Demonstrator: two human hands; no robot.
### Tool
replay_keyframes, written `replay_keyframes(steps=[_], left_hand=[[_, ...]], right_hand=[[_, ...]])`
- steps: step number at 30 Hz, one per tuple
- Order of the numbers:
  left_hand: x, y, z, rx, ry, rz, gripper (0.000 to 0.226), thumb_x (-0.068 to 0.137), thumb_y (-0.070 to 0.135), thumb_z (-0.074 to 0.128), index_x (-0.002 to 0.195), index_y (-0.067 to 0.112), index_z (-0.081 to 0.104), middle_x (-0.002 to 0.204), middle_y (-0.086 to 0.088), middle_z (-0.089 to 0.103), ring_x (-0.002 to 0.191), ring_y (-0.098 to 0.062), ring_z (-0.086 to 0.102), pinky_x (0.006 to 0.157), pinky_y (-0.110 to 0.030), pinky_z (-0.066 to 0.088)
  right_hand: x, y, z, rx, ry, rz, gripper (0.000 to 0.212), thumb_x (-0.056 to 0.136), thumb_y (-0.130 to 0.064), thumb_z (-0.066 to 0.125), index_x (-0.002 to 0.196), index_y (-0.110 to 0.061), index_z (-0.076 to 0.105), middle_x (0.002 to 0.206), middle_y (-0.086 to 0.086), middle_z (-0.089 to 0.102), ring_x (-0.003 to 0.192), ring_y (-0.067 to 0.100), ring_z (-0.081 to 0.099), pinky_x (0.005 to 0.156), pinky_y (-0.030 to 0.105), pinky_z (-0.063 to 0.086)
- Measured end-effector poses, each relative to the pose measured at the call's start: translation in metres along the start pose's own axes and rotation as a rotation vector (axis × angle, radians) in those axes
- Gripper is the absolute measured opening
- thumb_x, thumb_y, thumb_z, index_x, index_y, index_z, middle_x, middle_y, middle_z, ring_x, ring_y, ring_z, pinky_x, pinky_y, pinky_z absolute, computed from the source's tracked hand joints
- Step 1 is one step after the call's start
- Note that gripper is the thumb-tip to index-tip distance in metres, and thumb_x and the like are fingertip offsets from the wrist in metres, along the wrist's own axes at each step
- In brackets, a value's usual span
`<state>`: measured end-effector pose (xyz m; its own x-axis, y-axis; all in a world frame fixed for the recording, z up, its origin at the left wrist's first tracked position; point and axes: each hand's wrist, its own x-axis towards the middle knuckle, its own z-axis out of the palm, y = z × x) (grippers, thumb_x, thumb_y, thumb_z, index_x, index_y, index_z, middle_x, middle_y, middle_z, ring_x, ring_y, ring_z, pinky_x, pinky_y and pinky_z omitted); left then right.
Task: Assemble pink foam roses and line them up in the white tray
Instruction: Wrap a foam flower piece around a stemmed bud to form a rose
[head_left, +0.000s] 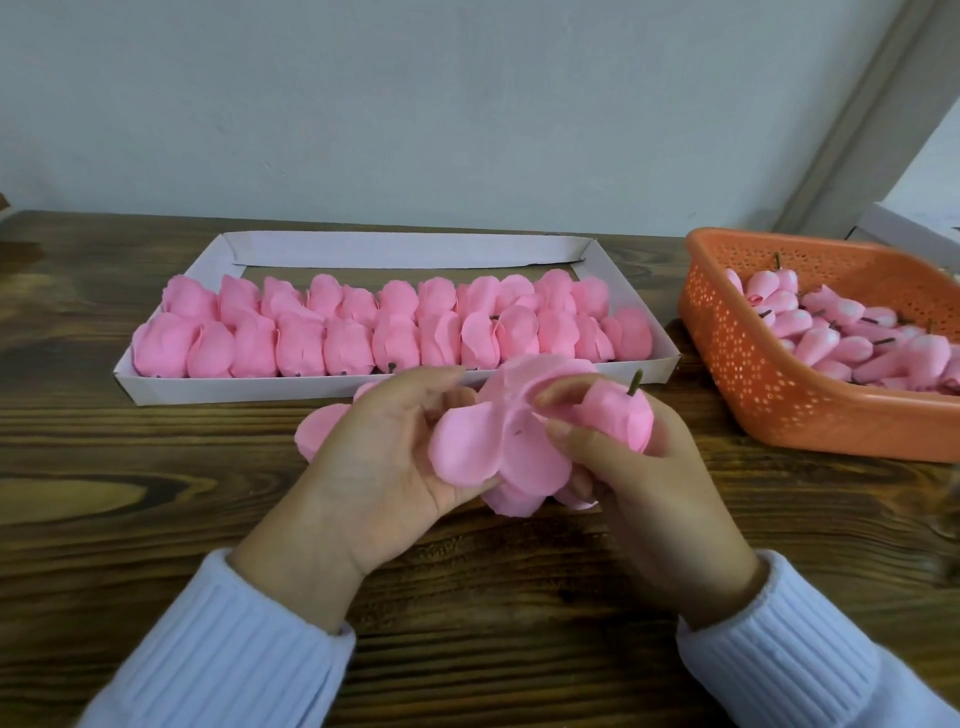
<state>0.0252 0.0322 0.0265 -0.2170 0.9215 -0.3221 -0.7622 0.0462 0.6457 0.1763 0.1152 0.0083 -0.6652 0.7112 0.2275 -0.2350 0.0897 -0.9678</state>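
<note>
Currently the left hand (384, 457) holds soft, light petals (488, 447); the right hand (644, 478) pinches the bud (618, 415), stem (635, 382) toward 1 o'clock. Foam likely tears; grip the bud's base.

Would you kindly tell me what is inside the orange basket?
The orange basket holds a pile of pink foam buds with short dark stems. Its near wall hides the lower ones.

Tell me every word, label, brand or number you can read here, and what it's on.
None: no writing can be read anywhere.
The white tray, the orange basket, the finished roses, the half-made rose held by the left hand and right hand, and the wooden table all show no lettering.
</note>
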Motion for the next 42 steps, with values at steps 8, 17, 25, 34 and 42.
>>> replay_keyframes(steps=[8, 17, 25, 34, 42], left_hand=[[0.004, -0.009, -0.005, 0.079, -0.02, 0.051, 0.032, 0.062, 0.009, 0.071, 0.093, 0.001, 0.075, 0.096, -0.014, 0.073, 0.081, -0.017, 0.071, 0.072, -0.031, 0.06], [0.001, -0.014, -0.001, 0.358, -0.022, 0.214, 0.039, 0.068, 0.017, 0.071, 0.103, 0.001, 0.071, 0.097, -0.015, 0.073, 0.089, -0.023, 0.071, 0.072, -0.03, 0.059], [0.004, -0.016, 0.0, 0.471, 0.246, 0.356, 0.016, 0.09, 0.011, 0.063, 0.082, 0.015, 0.076, 0.091, -0.02, 0.071, 0.084, -0.022, 0.068, 0.074, -0.044, 0.06], [-0.002, -0.023, 0.006, 0.737, 0.037, 0.445, 0.031, 0.096, 0.017, 0.052, 0.071, 0.016, 0.07, 0.067, -0.007, 0.067, 0.073, -0.027, 0.064, 0.069, -0.037, 0.05], [-0.005, -0.021, 0.006, 0.8, -0.147, 0.532, 0.027, 0.099, 0.016, 0.05, 0.083, 0.006, 0.069, 0.064, -0.028, 0.056, 0.059, -0.023, 0.052, 0.06, -0.031, 0.044]], right_hand=[[-0.004, -0.002, 0.001, -0.068, -0.031, -0.068, 0.019, 0.075, -0.018, 0.068, 0.09, -0.026, 0.074, 0.075, -0.008, 0.068, 0.059, 0.001, 0.059, 0.05, 0.016, 0.043], [-0.003, 0.0, 0.002, -0.16, 0.061, -0.171, 0.012, 0.075, -0.025, 0.065, 0.085, -0.022, 0.07, 0.089, -0.007, 0.07, 0.081, 0.005, 0.064, 0.065, 0.014, 0.048], [-0.01, -0.01, 0.0, 0.088, -0.143, -0.179, 0.004, 0.081, -0.013, 0.063, 0.078, -0.015, 0.061, 0.055, 0.004, 0.052, 0.037, 0.008, 0.042, 0.043, 0.013, 0.034], [-0.01, -0.004, 0.008, 0.115, -0.587, 0.546, 0.047, 0.077, -0.027, 0.066, 0.083, 0.017, 0.05, 0.056, 0.011, 0.047, 0.031, 0.003, 0.039, 0.032, 0.011, 0.027], [-0.006, -0.01, 0.006, 0.366, -0.401, 0.632, 0.014, 0.083, -0.019, 0.058, 0.074, -0.009, 0.057, 0.048, 0.003, 0.049, 0.027, 0.003, 0.032, 0.031, 0.01, 0.021]])
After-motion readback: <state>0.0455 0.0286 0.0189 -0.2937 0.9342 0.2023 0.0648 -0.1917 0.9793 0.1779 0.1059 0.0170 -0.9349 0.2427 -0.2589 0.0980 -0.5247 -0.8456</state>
